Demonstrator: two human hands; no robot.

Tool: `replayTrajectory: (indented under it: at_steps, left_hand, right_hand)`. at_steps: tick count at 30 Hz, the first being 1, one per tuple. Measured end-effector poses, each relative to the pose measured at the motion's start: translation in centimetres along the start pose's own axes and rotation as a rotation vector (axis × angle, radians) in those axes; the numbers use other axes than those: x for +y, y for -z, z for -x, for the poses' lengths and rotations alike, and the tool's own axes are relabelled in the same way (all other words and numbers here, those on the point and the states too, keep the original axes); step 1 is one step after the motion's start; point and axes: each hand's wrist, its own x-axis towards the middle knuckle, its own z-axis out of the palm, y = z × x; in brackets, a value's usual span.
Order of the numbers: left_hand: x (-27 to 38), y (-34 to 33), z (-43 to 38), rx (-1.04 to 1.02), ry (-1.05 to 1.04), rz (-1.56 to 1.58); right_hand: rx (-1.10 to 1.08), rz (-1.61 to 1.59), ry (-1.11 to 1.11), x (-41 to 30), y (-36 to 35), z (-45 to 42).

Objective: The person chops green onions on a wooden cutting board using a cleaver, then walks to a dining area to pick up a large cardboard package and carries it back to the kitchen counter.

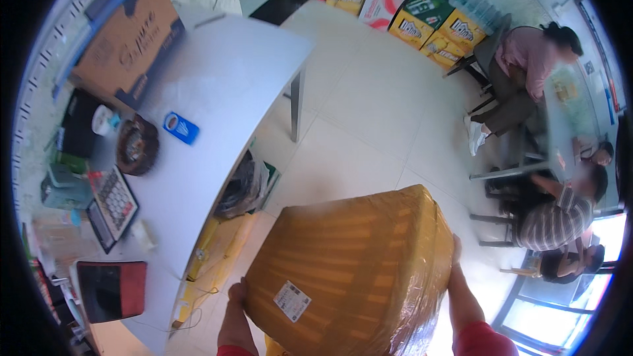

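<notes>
A large box wrapped in brown packing tape (pixel 346 257) fills the lower middle of the view, with a white printed label on its near face. My left hand (pixel 238 290) grips its left edge. On the opposite side, my right hand (pixel 456 249) presses against the box; its fingers are partly hidden. The box is held above the tiled floor (pixel 356 148), to the right of a white table (pixel 217 84).
The table bears a cardboard carton (pixel 133 44), a blue packet (pixel 181 128), an ashtray (pixel 137 146) and a calculator (pixel 116 202). Drink cartons (pixel 413 27) stand along the far wall. Several people sit at right, one in a pink top (pixel 531 54), around another table (pixel 554 123).
</notes>
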Motion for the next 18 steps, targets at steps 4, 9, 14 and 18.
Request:
replayTrajectory:
  at_steps: [4, 9, 14, 18]
  left_hand:
    - [3.6, 1.3, 6.0, 0.053, -0.02, 0.048]
    - [8.8, 4.8, 10.3, -0.059, -0.047, 0.216]
    - [13.0, 8.0, 12.1, 0.048, -0.126, 0.365]
    - [21.4, 11.8, 11.4, -0.055, -0.243, 0.561]
  right_hand:
    - [-0.032, -0.013, 0.098, -6.6, -1.0, 3.6]
    - [0.084, 0.058, 0.199, -16.1, -0.6, 10.4]
    - [-0.038, 0.042, 0.308, -28.0, -3.8, 9.7]
    - [-0.045, -0.002, 0.375, -37.1, -1.2, 9.5]
